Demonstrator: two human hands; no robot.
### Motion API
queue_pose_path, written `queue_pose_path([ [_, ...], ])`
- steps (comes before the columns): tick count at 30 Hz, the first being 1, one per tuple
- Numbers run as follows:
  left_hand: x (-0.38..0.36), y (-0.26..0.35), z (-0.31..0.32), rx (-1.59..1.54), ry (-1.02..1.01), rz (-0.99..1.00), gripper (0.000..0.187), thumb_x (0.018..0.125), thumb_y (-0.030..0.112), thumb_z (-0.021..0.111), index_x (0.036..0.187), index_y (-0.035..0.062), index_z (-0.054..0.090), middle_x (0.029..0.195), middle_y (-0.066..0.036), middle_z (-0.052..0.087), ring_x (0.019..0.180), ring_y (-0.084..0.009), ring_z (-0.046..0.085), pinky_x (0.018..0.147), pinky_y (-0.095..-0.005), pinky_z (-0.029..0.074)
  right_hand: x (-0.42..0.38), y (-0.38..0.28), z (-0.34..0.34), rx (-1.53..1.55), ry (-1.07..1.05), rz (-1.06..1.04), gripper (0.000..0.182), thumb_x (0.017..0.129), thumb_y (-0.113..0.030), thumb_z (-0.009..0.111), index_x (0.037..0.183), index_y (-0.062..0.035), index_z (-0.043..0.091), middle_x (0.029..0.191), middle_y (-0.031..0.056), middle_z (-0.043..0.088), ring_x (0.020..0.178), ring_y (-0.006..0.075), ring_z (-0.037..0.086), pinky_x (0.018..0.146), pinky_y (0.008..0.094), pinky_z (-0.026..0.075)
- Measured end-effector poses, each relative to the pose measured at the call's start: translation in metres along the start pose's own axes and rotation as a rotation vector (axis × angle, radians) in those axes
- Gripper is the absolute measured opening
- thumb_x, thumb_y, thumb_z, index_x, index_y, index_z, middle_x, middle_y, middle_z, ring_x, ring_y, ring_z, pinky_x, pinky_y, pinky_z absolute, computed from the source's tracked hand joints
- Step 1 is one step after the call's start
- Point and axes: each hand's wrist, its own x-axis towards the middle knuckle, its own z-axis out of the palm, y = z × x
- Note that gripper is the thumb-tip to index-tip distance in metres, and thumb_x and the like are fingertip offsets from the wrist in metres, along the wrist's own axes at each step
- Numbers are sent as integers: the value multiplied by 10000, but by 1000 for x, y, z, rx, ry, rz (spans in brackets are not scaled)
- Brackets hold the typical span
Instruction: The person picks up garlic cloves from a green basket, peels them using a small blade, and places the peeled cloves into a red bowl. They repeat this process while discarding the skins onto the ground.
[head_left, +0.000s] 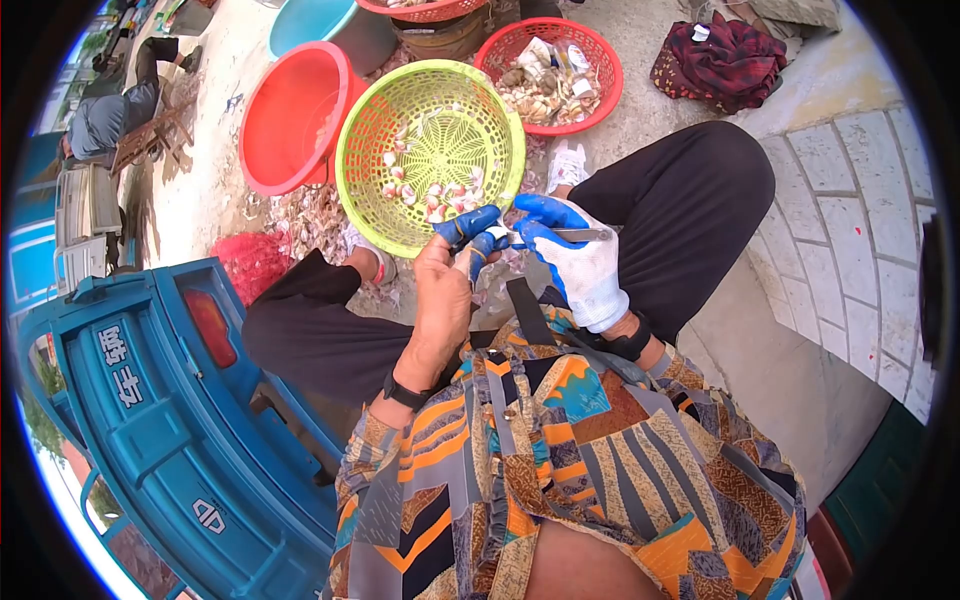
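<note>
Above my lap, my left hand (450, 270) has blue covers on some fingers and pinches a small whitish garlic clove (501, 233). My right hand (572, 260), in a white and blue glove, is closed around a small knife (585, 235). The knife's tip end is beside the clove, partly hidden by the fingers. Just beyond both hands stands a yellow-green plastic basket (352, 170) with several peeled, pinkish-white cloves (456, 190) on its bottom.
A red basin (262, 130) and a red basket (612, 75) of garlic bulbs flank the green one. Garlic skins (310, 215) litter the ground. A blue vehicle (170, 430) stands close on the left, a white brick wall (850, 240) on the right. Another person (110, 120) is at far left.
</note>
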Motion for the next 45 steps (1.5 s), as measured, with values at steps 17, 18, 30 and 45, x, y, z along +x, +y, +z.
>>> queue_pose_path([
  [17,3,3,-14,-243,-167,-195,335,962,78,653,1275,-18,577,1099,-108,693,946,-192,697,801,-300,599,4,1,-4,13,35,-33,276,907,-47,693,1180,-7,687,878,10,707,642,10,559,517,163,407],
  [18,4,4,-14,-291,-171,-229,333,969,92,649,1276,-16,578,1100,-106,692,953,-193,697,802,-301,601,2,-1,-3,-10,44,-33,273,908,-45,694,1179,-6,688,879,12,708,644,11,562,519,164,410],
  [30,14,-4,-24,-310,-280,-276,295,970,80,629,1249,-7,587,1122,-126,670,1027,-270,683,911,-402,587,5,-5,-3,318,49,-110,334,925,-30,650,1233,91,608,1011,112,706,850,153,693,755,281,595],
  [45,130,113,-153,-754,-18,-2,387,1048,200,510,1336,-56,472,1345,-269,559,1262,-390,563,1044,-471,530,20,11,-23,192,8,-38,415,915,-51,681,1268,130,558,1139,183,666,914,238,706,818,407,626],
])
